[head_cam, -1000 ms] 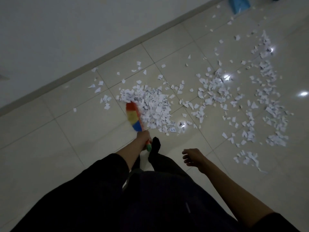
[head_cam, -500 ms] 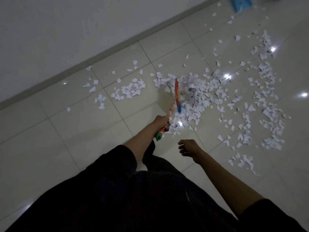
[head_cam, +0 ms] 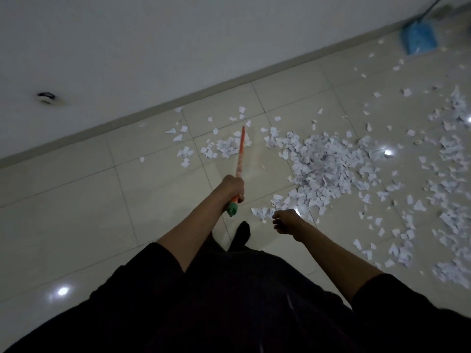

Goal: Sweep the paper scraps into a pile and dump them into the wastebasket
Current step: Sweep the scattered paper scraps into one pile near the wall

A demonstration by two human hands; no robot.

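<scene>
White paper scraps (head_cam: 323, 164) lie thick on the tiled floor in the middle right, with thinner scatter further right and a small cluster (head_cam: 226, 146) near the wall. My left hand (head_cam: 233, 186) grips the handle of a colourful broom (head_cam: 240, 151); its green handle end sticks out below my fist, and the brush reaches the small cluster. My right hand (head_cam: 286, 221) hangs loosely curled over the floor and holds nothing. No wastebasket shows.
A blue dustpan (head_cam: 419, 38) with a long handle leans by the wall at the top right. The grey baseboard (head_cam: 178, 104) runs diagonally across the view. My dark-socked foot (head_cam: 242, 233) stands just below my hands. Bare tiles spread to the left.
The broom swung left from the big pile to the small cluster by the wall. My view shifted, and the dustpan now shows more fully. My right hand stayed idle.
</scene>
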